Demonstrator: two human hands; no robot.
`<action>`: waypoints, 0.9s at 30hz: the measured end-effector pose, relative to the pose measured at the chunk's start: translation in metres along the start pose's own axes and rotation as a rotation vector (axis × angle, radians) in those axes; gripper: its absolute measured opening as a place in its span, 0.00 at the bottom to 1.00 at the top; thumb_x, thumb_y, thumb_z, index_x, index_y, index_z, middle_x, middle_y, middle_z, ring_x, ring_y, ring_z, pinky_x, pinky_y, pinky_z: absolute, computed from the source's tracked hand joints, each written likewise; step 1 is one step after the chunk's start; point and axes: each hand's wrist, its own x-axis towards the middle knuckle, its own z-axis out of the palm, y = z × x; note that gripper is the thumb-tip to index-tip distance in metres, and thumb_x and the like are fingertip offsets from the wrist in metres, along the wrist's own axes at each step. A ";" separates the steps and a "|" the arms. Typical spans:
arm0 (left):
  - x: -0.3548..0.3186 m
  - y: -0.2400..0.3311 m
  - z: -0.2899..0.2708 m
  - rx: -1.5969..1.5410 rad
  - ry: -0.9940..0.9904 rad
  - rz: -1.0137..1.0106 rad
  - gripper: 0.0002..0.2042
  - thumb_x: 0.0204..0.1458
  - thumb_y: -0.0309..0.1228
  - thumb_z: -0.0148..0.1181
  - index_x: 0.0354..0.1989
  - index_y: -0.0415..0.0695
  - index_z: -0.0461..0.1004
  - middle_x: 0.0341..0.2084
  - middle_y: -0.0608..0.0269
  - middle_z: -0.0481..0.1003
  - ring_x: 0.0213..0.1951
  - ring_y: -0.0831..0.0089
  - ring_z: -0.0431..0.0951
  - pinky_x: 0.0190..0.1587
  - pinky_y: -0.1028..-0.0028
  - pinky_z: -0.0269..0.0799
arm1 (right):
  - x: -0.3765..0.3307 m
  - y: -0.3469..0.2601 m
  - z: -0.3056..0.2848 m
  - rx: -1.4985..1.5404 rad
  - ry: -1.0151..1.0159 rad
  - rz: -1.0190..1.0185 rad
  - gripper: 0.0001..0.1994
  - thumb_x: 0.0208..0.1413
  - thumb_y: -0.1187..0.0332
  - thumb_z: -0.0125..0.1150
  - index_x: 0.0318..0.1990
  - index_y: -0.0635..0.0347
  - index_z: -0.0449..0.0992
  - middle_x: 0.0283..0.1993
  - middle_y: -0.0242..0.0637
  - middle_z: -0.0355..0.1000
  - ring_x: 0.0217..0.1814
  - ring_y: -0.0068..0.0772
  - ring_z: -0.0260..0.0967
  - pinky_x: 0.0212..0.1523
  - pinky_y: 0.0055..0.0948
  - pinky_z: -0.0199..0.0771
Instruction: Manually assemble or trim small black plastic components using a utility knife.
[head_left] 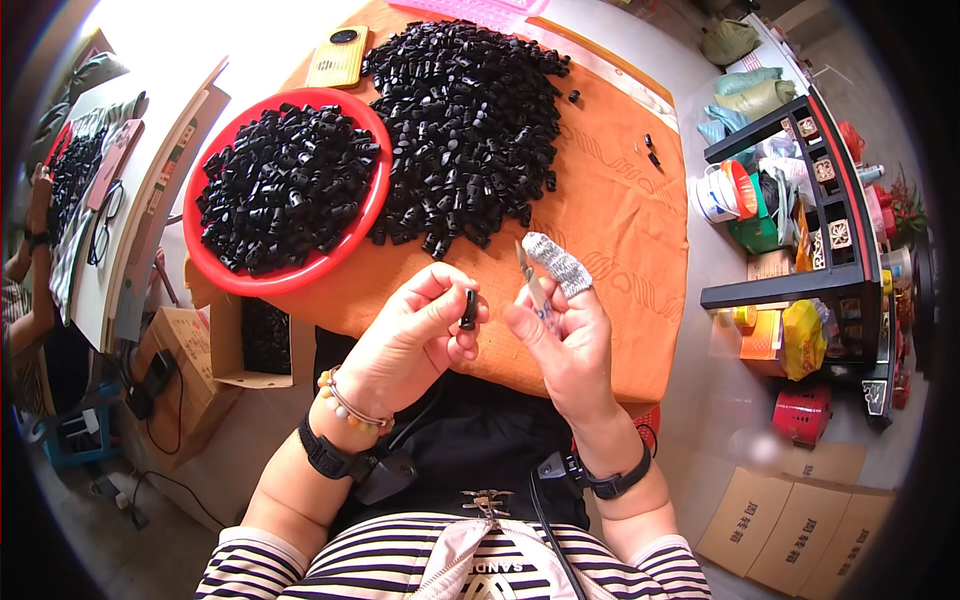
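My left hand [430, 315] pinches a small black plastic piece [469, 309] between thumb and fingers, above the near edge of the orange cloth. Just to its right, my right hand [570, 340] is closed on a thin metal blade [529, 270], whose tip points up and away from me. The fingers hide the lower part of the blade. A grey knitted finger cover [560, 264] sits on the index finger of this hand. Blade and black piece are apart. Beyond my hands lies a large heap of similar black pieces [465, 130].
Left of the heap, a red basin [375, 205] holds many more black pieces. A yellow phone-like case [340, 60] lies behind it on the orange cloth [620, 200]. A dark shelf [790, 290] stands at right, flattened cartons [790, 520] below. Another person's arm [38, 215] shows at far left.
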 end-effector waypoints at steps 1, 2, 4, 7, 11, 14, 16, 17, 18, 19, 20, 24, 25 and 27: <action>0.000 0.001 0.001 -0.008 0.012 -0.001 0.08 0.54 0.33 0.57 0.39 0.47 0.68 0.31 0.64 0.72 0.28 0.80 0.72 0.32 0.81 0.70 | -0.003 -0.002 0.001 0.016 -0.017 0.006 0.27 0.52 0.76 0.59 0.59 0.63 0.58 0.33 0.24 0.61 0.31 0.09 0.56 0.30 0.09 0.57; 0.000 0.001 0.002 -0.016 0.024 -0.003 0.08 0.54 0.34 0.56 0.39 0.46 0.68 0.31 0.65 0.72 0.28 0.81 0.72 0.32 0.82 0.70 | -0.005 -0.004 0.002 0.032 -0.034 0.011 0.28 0.51 0.77 0.60 0.60 0.63 0.58 0.34 0.25 0.61 0.31 0.09 0.56 0.31 0.09 0.58; 0.000 -0.002 0.004 0.008 0.061 0.004 0.09 0.55 0.35 0.56 0.40 0.46 0.68 0.31 0.65 0.72 0.28 0.82 0.71 0.32 0.83 0.70 | -0.007 -0.010 0.009 0.075 -0.050 0.013 0.29 0.51 0.78 0.61 0.60 0.63 0.56 0.34 0.27 0.62 0.32 0.11 0.59 0.33 0.10 0.61; 0.000 -0.006 0.010 0.031 0.080 -0.006 0.09 0.55 0.35 0.55 0.39 0.46 0.67 0.31 0.66 0.72 0.29 0.84 0.71 0.31 0.84 0.70 | -0.009 -0.003 0.012 0.127 -0.066 0.007 0.30 0.51 0.80 0.60 0.61 0.64 0.54 0.37 0.31 0.65 0.35 0.16 0.66 0.36 0.15 0.68; 0.000 -0.006 0.010 0.045 0.056 -0.013 0.08 0.57 0.36 0.52 0.38 0.46 0.67 0.32 0.66 0.71 0.29 0.85 0.71 0.30 0.84 0.70 | -0.008 0.005 0.009 0.094 -0.104 -0.015 0.30 0.52 0.83 0.56 0.61 0.64 0.52 0.40 0.36 0.67 0.38 0.26 0.72 0.40 0.23 0.74; -0.001 -0.007 0.012 0.072 0.069 -0.013 0.08 0.58 0.37 0.50 0.38 0.46 0.67 0.32 0.67 0.71 0.27 0.85 0.70 0.29 0.84 0.70 | -0.008 0.010 0.007 -0.073 -0.093 -0.042 0.30 0.52 0.83 0.56 0.61 0.64 0.52 0.40 0.36 0.67 0.37 0.25 0.71 0.39 0.22 0.74; -0.001 -0.008 0.013 0.086 0.068 -0.015 0.08 0.59 0.37 0.49 0.38 0.46 0.66 0.31 0.68 0.70 0.26 0.86 0.69 0.28 0.84 0.69 | -0.008 0.005 0.012 0.042 -0.082 -0.011 0.29 0.51 0.82 0.58 0.60 0.64 0.55 0.39 0.34 0.65 0.37 0.22 0.71 0.38 0.20 0.75; -0.001 -0.009 0.013 0.072 0.068 -0.006 0.08 0.59 0.37 0.49 0.37 0.46 0.67 0.30 0.69 0.70 0.25 0.87 0.68 0.26 0.84 0.68 | -0.008 0.004 0.013 0.158 -0.072 0.019 0.28 0.50 0.81 0.60 0.59 0.64 0.58 0.38 0.32 0.63 0.36 0.19 0.70 0.37 0.19 0.75; -0.001 -0.010 0.014 0.059 0.068 0.002 0.08 0.59 0.37 0.49 0.37 0.46 0.67 0.29 0.70 0.70 0.23 0.87 0.67 0.25 0.84 0.66 | -0.008 0.006 0.012 0.158 -0.072 0.020 0.28 0.50 0.81 0.60 0.59 0.64 0.58 0.38 0.32 0.63 0.36 0.19 0.70 0.37 0.19 0.75; -0.001 -0.010 0.015 0.058 0.069 0.001 0.08 0.59 0.37 0.49 0.37 0.46 0.67 0.29 0.70 0.70 0.23 0.87 0.67 0.25 0.84 0.66 | -0.008 0.010 0.011 0.056 -0.066 -0.009 0.27 0.50 0.81 0.59 0.59 0.64 0.58 0.37 0.32 0.64 0.35 0.19 0.70 0.36 0.18 0.75; 0.000 -0.011 0.016 0.114 0.121 0.006 0.08 0.59 0.37 0.49 0.36 0.46 0.68 0.27 0.71 0.69 0.23 0.88 0.66 0.24 0.85 0.65 | -0.007 0.012 0.011 -0.045 -0.060 -0.037 0.27 0.51 0.81 0.58 0.59 0.65 0.58 0.37 0.32 0.64 0.34 0.19 0.70 0.35 0.18 0.75; -0.002 -0.011 0.011 0.203 0.117 0.018 0.08 0.59 0.37 0.48 0.35 0.47 0.69 0.24 0.73 0.69 0.22 0.88 0.66 0.22 0.86 0.61 | -0.005 0.004 0.017 0.073 -0.045 -0.015 0.26 0.52 0.81 0.57 0.59 0.65 0.58 0.36 0.32 0.65 0.33 0.18 0.70 0.33 0.18 0.74; -0.002 -0.010 0.011 0.202 0.117 0.018 0.08 0.59 0.37 0.48 0.35 0.47 0.69 0.24 0.73 0.69 0.22 0.88 0.66 0.22 0.86 0.61 | -0.003 0.006 0.015 0.064 -0.047 -0.027 0.25 0.53 0.80 0.57 0.59 0.65 0.58 0.36 0.32 0.65 0.34 0.18 0.70 0.33 0.18 0.74; -0.004 -0.008 0.015 0.187 0.102 -0.026 0.07 0.60 0.37 0.46 0.40 0.48 0.65 0.25 0.73 0.69 0.23 0.84 0.68 0.22 0.83 0.62 | -0.003 0.004 0.013 0.055 -0.050 -0.039 0.25 0.53 0.80 0.56 0.59 0.66 0.57 0.36 0.32 0.65 0.34 0.18 0.69 0.33 0.18 0.74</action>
